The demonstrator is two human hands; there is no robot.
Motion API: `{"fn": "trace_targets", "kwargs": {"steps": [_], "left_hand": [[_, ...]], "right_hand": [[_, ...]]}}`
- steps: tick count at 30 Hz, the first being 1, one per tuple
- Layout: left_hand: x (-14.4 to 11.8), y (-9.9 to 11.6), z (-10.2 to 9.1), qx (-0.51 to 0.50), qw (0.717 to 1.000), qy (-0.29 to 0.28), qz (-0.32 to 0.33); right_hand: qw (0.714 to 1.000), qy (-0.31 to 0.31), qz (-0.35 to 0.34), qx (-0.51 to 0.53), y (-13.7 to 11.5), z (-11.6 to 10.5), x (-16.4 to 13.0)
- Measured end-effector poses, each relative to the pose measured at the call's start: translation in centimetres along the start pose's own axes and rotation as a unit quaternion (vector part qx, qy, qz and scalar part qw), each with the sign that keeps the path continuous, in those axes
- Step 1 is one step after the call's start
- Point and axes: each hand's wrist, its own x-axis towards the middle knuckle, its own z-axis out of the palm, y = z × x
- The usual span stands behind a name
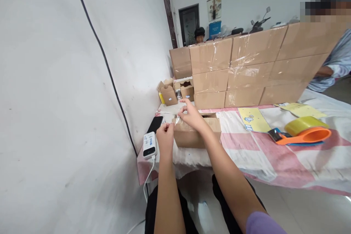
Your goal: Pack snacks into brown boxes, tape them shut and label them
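From the head view, my left hand sits at the near edge of the bench, its grip pressed together on something small that I cannot make out, just beside the left end of the small open carton. My right hand hovers above that carton, thumb and forefinger pinching a thin, pale sliver whose kind is too small to tell; the other fingers are loosely curled. The carton lies on the pink and white cloth right in front of me, flaps up, between my two hands. To its left lie a white power bank with its cable hanging off the edge and a dark phone. I judge that I am readying a small piece to go at or into the carton, with the carton not yet sealed. The next move would call for a steady pinch and for bringing both hands together over the opening. Well to the right rests an orange tape dispenser, near a yellow card. Behind stands a wall of wrapped cartons, with another person's sleeve past it.
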Motion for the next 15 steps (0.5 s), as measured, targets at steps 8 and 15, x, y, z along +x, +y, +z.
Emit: {"fn": "trace_targets", "kwargs": {"steps": [8,15], "left_hand": [[0.2,-0.3,0.8,0.076,0.993,-0.036,-0.084],[0.7,0.4,0.9,0.178,0.974,-0.014,-0.139]], "right_hand": [[0.996,-0.002,0.067,-0.052,2.5,0.2,0.6],[0.991,-0.019,0.071,-0.108,4.3,0.9,1.0]]}}
